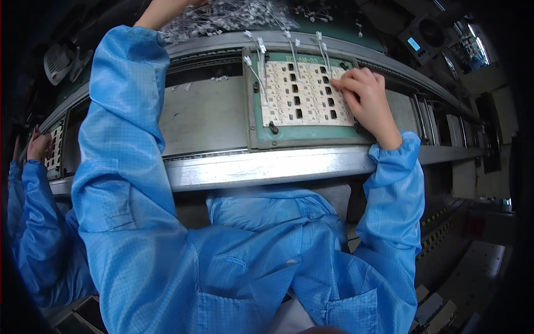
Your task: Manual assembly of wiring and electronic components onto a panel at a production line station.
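Where the white panel of small boards (303, 94) lies in its green carrier frame (261, 136) on the conveyor rail (267, 167), I log my right hand (364, 100), fingers curled narrow, pressing its right edge. Left hand (167, 8) reaches the pile of wired parts (228, 19); grip hidden. Co-worker's hand (39, 146) far left.
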Motion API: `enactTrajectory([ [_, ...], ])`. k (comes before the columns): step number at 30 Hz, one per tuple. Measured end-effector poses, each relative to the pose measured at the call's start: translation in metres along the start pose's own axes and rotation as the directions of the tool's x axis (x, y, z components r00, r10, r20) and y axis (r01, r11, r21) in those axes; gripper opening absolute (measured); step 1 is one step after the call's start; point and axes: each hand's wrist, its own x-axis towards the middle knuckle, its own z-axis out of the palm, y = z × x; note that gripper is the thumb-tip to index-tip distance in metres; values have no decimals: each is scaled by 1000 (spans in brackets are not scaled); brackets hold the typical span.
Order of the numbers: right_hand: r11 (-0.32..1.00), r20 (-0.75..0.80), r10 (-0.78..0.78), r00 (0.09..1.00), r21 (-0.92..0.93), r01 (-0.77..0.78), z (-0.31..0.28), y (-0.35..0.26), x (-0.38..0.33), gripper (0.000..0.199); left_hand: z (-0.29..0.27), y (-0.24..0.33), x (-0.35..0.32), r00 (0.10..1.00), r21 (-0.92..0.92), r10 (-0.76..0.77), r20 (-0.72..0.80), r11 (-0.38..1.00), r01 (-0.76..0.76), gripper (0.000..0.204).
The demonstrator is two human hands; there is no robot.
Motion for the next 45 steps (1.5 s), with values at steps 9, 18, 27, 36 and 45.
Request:
enactTrajectory([
  [9, 1000, 84, -2, 996, 18, 1, 0, 0, 35, 25, -20, 7, -24, 816, -187, 191, -546, 921, -341, 17],
  [18, 940, -135, 312, 941, -104, -326, 75, 95, 144, 27, 85, 70, -159, 746, 299, 661, -78, 730, -615, 30],
  [27, 977, -67, -70, 995, -205, 55, 83, 118, 159, 16, 106, 85, -182, 915, 338, 401, 41, 856, -390, 14],
  [36, 997, -232, 67, 970, 57, -55, 78, 119, 158, 21, 110, 86, -187, 946, 317, 316, 72, 892, -323, 14],
  [45, 979, -330, 8, 944, -189, -74, 89, 109, 159, 13, 114, 88, -184, 966, 213, 242, -88, 952, -219, 12],
])
